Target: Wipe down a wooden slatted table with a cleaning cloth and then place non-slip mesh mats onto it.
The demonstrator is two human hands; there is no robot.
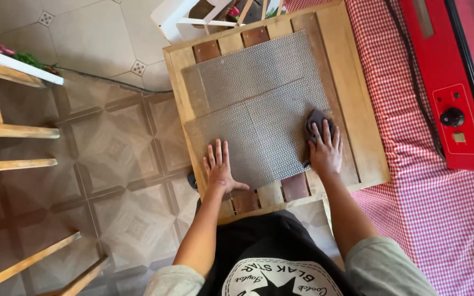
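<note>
left hand [219,169] flat, fingers spread, palm down — right hand [325,149] pressing down, fingers together, both arms extended forward
</note>
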